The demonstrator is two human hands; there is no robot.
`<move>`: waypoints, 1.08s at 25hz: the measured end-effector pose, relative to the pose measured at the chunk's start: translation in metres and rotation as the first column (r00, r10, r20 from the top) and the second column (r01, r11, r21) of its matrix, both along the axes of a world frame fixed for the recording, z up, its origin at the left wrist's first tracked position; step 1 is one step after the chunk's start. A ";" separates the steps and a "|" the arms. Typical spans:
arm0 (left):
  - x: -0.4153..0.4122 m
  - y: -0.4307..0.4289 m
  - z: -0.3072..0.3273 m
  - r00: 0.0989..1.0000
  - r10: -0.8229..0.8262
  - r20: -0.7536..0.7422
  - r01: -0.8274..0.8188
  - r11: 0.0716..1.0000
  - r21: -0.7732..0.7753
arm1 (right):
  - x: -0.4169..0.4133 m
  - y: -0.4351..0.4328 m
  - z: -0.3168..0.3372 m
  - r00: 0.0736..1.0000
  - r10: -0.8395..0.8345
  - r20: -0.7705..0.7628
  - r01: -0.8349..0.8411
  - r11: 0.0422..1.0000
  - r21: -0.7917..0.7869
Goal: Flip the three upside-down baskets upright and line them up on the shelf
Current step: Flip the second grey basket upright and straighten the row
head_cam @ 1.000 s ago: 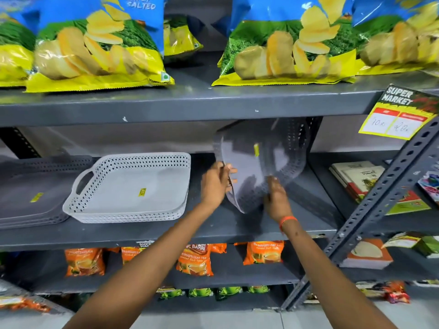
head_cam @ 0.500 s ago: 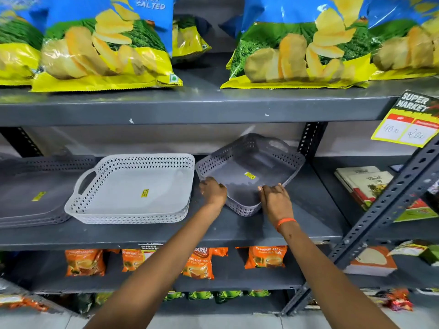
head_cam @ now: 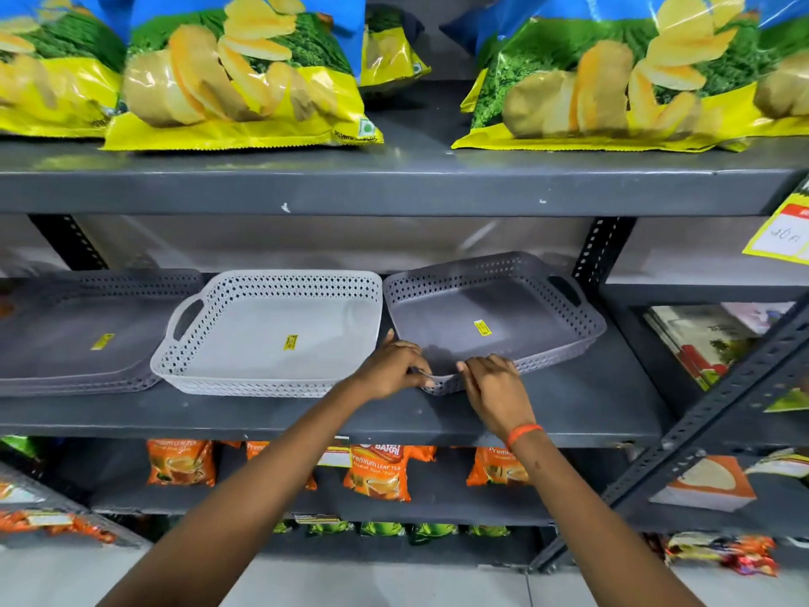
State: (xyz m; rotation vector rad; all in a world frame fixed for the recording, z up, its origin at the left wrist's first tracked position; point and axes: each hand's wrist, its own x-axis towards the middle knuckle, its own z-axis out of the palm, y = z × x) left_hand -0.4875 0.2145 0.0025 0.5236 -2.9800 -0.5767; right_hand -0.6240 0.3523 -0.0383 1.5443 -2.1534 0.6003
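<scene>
Three shallow perforated baskets sit open side up on the middle shelf [head_cam: 569,414]. A dark grey basket [head_cam: 57,330] lies at the left, a light grey basket [head_cam: 271,335] in the middle. At the right is another dark grey basket [head_cam: 503,317], turned slightly askew, its near corner pointing at me. My left hand [head_cam: 392,370] and my right hand [head_cam: 492,385] both pinch that near corner's rim. Each basket has a small yellow sticker inside.
Large chip bags [head_cam: 236,76] lie on the shelf above, close over the baskets. A slanted metal brace [head_cam: 718,414] crosses at the right, with books [head_cam: 709,343] behind it. Orange tea packets [head_cam: 378,470] fill the shelf below. A price tag [head_cam: 783,234] hangs at the upper right.
The right dark grey basket was held tilted on edge, then turned open side up and lowered onto the shelf beside the light grey basket. Both hands stayed on its near edge.
</scene>
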 end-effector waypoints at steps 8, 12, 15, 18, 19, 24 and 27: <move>0.032 -0.016 0.005 0.996 -0.027 0.081 0.036 0.992 -0.122 | 0.049 0.000 0.001 0.999 -0.037 0.036 0.037 0.999 0.008; 0.040 -0.018 0.005 0.996 -0.006 0.087 0.017 0.991 -0.133 | 0.058 -0.006 0.004 0.997 -0.046 0.060 0.045 0.999 0.020; 0.044 -0.017 0.006 0.995 0.003 0.102 0.011 0.990 -0.139 | 0.062 -0.007 0.006 0.995 -0.052 0.088 0.048 0.998 0.041; 0.049 -0.019 0.006 0.996 0.010 0.092 -0.002 0.996 -0.093 | 0.064 -0.007 0.012 0.987 -0.069 0.142 0.059 0.996 0.070; 0.054 -0.021 0.008 0.997 0.025 0.070 -0.022 0.999 -0.044 | 0.066 -0.008 0.015 0.986 -0.069 0.151 0.056 0.995 0.086; 0.099 -0.053 0.016 0.951 0.246 -0.187 -0.219 0.963 0.158 | 0.080 -0.032 0.026 0.963 -0.096 0.251 0.068 0.991 0.117; 0.145 -0.100 0.021 0.787 0.548 -0.283 -0.552 0.831 0.072 | 0.093 -0.074 0.037 0.885 -0.069 0.460 0.052 0.997 0.050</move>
